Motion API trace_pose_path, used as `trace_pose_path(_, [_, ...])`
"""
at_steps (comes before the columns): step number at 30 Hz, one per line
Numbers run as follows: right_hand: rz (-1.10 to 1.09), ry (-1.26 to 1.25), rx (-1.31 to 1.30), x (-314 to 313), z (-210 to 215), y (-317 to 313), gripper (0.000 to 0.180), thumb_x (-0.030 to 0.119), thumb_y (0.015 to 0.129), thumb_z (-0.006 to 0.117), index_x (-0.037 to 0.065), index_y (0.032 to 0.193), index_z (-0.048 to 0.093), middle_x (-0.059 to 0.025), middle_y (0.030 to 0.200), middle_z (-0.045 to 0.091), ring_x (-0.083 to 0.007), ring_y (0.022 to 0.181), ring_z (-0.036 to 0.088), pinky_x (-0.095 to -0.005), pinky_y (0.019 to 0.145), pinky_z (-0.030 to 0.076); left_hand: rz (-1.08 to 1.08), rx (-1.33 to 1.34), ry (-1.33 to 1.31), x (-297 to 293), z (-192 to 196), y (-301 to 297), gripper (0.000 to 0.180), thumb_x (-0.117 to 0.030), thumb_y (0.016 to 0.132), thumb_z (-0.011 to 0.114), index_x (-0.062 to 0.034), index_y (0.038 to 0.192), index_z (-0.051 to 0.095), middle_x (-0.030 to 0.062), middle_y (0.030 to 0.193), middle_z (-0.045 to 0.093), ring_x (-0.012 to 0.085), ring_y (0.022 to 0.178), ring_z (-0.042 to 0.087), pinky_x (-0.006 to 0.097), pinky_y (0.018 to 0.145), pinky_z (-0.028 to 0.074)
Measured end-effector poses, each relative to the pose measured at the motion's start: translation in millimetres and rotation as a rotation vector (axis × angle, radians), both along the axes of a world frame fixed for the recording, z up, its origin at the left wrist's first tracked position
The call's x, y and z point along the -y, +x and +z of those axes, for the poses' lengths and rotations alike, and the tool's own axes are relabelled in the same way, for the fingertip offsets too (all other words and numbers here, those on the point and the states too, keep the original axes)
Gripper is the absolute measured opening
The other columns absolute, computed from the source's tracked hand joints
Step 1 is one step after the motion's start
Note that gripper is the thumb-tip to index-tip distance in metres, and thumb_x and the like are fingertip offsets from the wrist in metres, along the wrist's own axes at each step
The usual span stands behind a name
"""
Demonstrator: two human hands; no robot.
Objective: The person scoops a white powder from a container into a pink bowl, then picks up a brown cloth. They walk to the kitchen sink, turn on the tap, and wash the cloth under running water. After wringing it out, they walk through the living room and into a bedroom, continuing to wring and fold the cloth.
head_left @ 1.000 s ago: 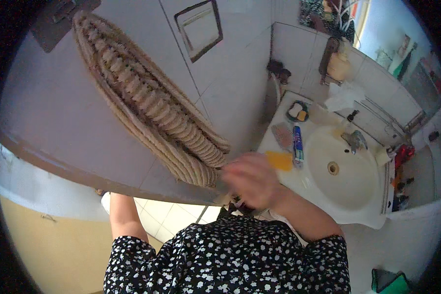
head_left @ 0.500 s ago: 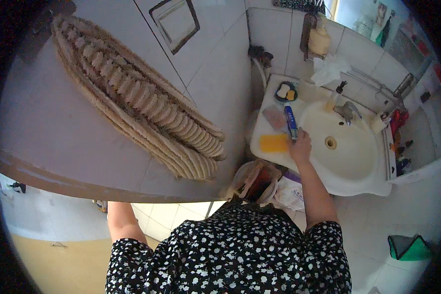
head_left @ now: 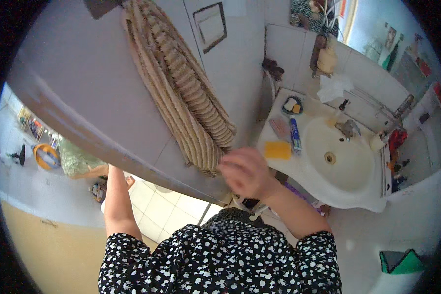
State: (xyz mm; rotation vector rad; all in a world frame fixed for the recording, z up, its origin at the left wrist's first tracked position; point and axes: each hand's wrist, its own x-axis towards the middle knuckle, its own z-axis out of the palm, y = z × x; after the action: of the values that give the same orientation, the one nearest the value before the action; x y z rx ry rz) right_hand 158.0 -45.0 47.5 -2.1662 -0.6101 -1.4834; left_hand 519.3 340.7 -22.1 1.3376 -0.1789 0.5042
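My right hand [head_left: 246,172] is in the air beside the lower end of a beige ribbed towel [head_left: 181,93] hanging on the tiled partition. Motion smears its curled fingers, so I cannot tell whether they touch the towel; no held thing shows. My left forearm [head_left: 116,201] goes past the partition's lower edge. Against a pale green plastic bag [head_left: 74,156] is my left hand [head_left: 97,170], its fingers largely hidden. On the sink counter lie a blue tube [head_left: 295,133], a yellow sponge [head_left: 278,150] and a pinkish pad [head_left: 280,128].
The white washbasin [head_left: 348,196] is at the right, with a metal faucet [head_left: 348,129]. A soap dish [head_left: 292,105] sits at the counter's far left corner. The partition's edge [head_left: 132,172] runs between my arms. A green and grey cloth [head_left: 402,262] is at the lower right.
My right hand has left the blue tube on the counter and moved left to the towel's lower end. The view has shifted, bringing the green bag and a yellow ring into sight.
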Motion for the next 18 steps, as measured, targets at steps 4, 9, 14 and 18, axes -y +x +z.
trace_pose_path(4, [0.182, -0.102, 0.022, -51.0, 59.1, -1.6, 0.029, 0.008, 0.071, 0.067, 0.012, 0.099, 0.064, -0.0032, 0.106, 0.058, -0.0214, 0.094, 0.057, -0.0348, 0.080, 0.047, 0.063, 0.039, 0.057, 2.3, 60.8, -1.5, 0.078, -0.010, 0.075, 0.073, -0.0063, 0.137, 0.024, 0.0101, 0.123, 0.046, 0.0193, 0.106, 0.051, 0.031, 0.084, 0.048])
trace_pose_path(9, [0.268, -0.129, 0.020, -90.5, 82.0, 2.8, 0.030, 0.015, 0.075, 0.059, 0.008, 0.104, 0.061, -0.0074, 0.110, 0.053, -0.0220, 0.105, 0.051, -0.0377, 0.091, 0.042, 0.115, 0.037, 0.148, 8.6, 106.5, -28.1, 0.079, -0.009, 0.075, 0.073, -0.0063, 0.137, 0.024, 0.0103, 0.123, 0.046, 0.0193, 0.106, 0.052, 0.031, 0.084, 0.048])
trace_pose_path(14, [0.202, -0.201, 0.062, -130.2, 103.7, 13.3, 0.031, 0.016, 0.080, 0.056, 0.006, 0.110, 0.059, -0.0109, 0.120, 0.052, -0.0252, 0.117, 0.046, -0.0430, 0.102, 0.037, -0.054, 0.177, 0.201, -20.0, 97.5, 26.1, 0.068, -0.005, 0.074, 0.073, -0.0060, 0.129, 0.033, 0.0102, 0.112, 0.053, 0.0179, 0.089, 0.058, 0.031, 0.072, 0.051])
trace_pose_path(18, [0.028, -0.234, 0.168, -169.0, 118.9, 32.1, 0.033, 0.016, 0.082, 0.054, 0.007, 0.114, 0.057, -0.0083, 0.122, 0.052, -0.0227, 0.122, 0.043, -0.0420, 0.105, 0.037, -0.173, 0.214, 0.076, -27.0, 75.4, 90.4, 0.059, -0.006, 0.074, 0.073, -0.0053, 0.123, 0.041, 0.0097, 0.107, 0.056, 0.0172, 0.084, 0.059, 0.030, 0.069, 0.051])
